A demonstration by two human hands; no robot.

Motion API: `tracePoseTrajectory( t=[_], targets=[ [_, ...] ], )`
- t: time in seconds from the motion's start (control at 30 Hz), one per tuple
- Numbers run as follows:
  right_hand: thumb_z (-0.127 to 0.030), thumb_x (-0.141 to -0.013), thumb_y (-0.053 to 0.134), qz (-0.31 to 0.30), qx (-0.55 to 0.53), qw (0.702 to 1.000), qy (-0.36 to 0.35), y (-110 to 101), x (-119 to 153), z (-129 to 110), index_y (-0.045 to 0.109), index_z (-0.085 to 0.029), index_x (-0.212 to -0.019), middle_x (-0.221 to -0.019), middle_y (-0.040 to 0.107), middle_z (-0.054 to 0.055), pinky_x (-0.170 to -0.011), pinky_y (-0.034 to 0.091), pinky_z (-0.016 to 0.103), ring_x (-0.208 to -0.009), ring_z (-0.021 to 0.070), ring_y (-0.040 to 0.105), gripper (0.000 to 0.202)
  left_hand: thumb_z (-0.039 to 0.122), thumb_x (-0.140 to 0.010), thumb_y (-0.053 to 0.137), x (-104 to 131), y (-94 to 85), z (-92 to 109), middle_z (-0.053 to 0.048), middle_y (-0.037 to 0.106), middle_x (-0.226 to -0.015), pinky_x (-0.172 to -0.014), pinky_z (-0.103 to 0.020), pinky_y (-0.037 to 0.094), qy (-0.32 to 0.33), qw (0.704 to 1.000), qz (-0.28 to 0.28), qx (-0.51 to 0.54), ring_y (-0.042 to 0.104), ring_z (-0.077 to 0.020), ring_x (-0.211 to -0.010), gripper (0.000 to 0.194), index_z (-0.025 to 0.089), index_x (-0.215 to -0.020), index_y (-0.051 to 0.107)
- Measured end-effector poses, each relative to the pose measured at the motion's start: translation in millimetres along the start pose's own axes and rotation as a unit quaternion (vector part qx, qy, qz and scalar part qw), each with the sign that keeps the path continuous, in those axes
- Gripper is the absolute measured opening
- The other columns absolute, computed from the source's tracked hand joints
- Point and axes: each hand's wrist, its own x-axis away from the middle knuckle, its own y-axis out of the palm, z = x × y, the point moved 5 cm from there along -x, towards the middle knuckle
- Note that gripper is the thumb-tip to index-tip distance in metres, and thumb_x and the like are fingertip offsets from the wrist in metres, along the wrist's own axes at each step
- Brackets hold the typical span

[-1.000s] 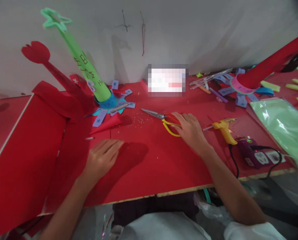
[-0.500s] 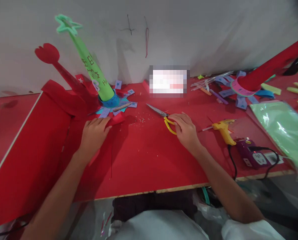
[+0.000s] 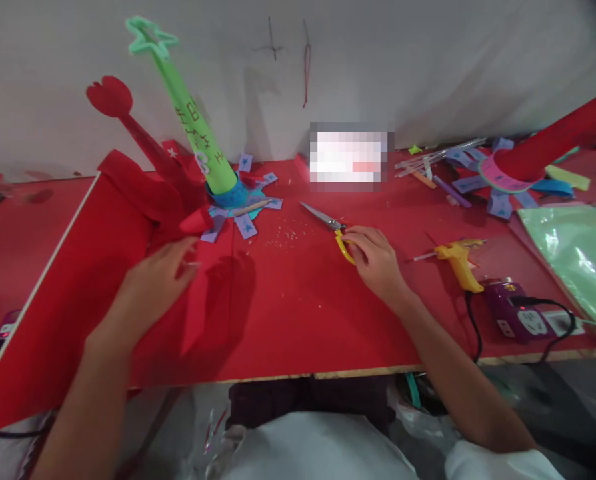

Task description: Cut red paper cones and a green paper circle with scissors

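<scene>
Scissors [image 3: 323, 215] with yellow handles lie blades apart from my left hand, pointing up and left. My right hand [image 3: 375, 261] has its fingers curled around the handles. My left hand [image 3: 155, 287] is smeared by motion above the left part of the table, its fingers partly bent. Just beyond its fingertips is a rolled red piece [image 3: 197, 221], and a red strip [image 3: 193, 323] shows below them. Whether the hand grips either is unclear. Farther back stands a green paper tube [image 3: 198, 140] with a blue base and purple tabs, a pencil-like stick [image 3: 253, 207] resting on the tabs.
A yellow glue gun [image 3: 459, 263] and a purple power box [image 3: 514, 310] with cables sit at right, near green plastic-wrapped sheets [image 3: 573, 257]. A red tube [image 3: 563, 143] leans in from the right. Red sheet [image 3: 73, 300] rises at left. Small scraps [image 3: 291, 233] dot the table.
My left hand has moved left and toward me; the rolled red piece has shifted left as well. My right hand stays on the scissors. The view has turned slightly left.
</scene>
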Motion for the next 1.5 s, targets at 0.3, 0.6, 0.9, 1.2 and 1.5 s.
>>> tracePoseTrajectory(
  t=[0.3, 0.6, 0.9, 1.2, 1.5],
  targets=[
    [-0.026, -0.112, 0.046, -0.01, -0.014, 1.0, -0.011, 0.7, -1.0, -9.5, 0.079, -0.026, -0.123, -0.128, 0.081, 0.014, -0.112, 0.056, 0.056, -0.125, 0.0324, 0.073, 0.034, 0.043, -0.101, 0.074, 100.4, 30.6, 39.1, -0.01, 0.044, -0.181, -0.127, -0.053, 0.053, 0.168, 0.969, -0.176, 0.034, 0.051, -0.0367, -0.163, 0.079, 0.033, -0.174, 0.046],
    [-0.024, -0.111, 0.05, -0.02, -0.013, 0.999, -0.032, 5.4, 2.6, -8.2, 0.079, -0.025, -0.124, -0.129, 0.08, 0.015, -0.113, 0.057, 0.056, -0.127, 0.0331, 0.073, 0.032, -0.004, -0.094, 0.047, 126.7, 25.6, 105.6, -0.011, 0.056, -0.173, -0.121, -0.057, 0.058, 0.177, 0.976, -0.111, -0.068, 0.06, -0.0392, -0.154, 0.081, 0.031, -0.166, 0.058],
    [-0.025, -0.111, 0.05, -0.048, -0.037, 0.996, -0.065, 10.3, 4.3, -12.4, 0.078, -0.025, -0.118, -0.126, 0.081, 0.013, -0.112, 0.058, 0.055, -0.124, 0.0312, 0.074, 0.029, 0.029, -0.108, 0.058, 83.9, 27.6, 62.9, -0.01, 0.081, -0.105, -0.079, -0.031, 0.06, -0.021, 0.988, 0.037, 0.15, 0.078, -0.0231, -0.09, 0.018, 0.02, -0.113, 0.073],
    [-0.018, -0.11, 0.049, -0.072, -0.084, 0.989, -0.101, 14.6, 5.2, -33.2, 0.08, -0.024, -0.114, -0.115, 0.084, 0.011, -0.105, 0.062, 0.05, -0.11, 0.0274, 0.079, 0.031, 0.045, -0.102, 0.055, 74.7, 39.3, 44.4, 0.006, 0.047, -0.065, -0.06, -0.023, 0.036, -0.177, 0.907, 0.012, 0.381, 0.045, -0.0118, -0.062, 0.036, 0.022, -0.075, 0.05],
    [-0.029, -0.115, 0.052, -0.338, -0.149, 0.925, -0.092, 51.5, 1.4, -112.4, 0.078, -0.022, -0.137, -0.135, 0.083, 0.013, -0.114, 0.058, 0.045, -0.128, 0.0276, 0.077, 0.035, 0.054, -0.092, 0.066, 79.0, 50.6, 36.4, 0.001, 0.068, -0.079, -0.069, -0.026, 0.046, -0.171, 0.876, -0.075, 0.444, 0.06, -0.0164, -0.072, 0.037, 0.018, -0.096, 0.074]
  ],
)
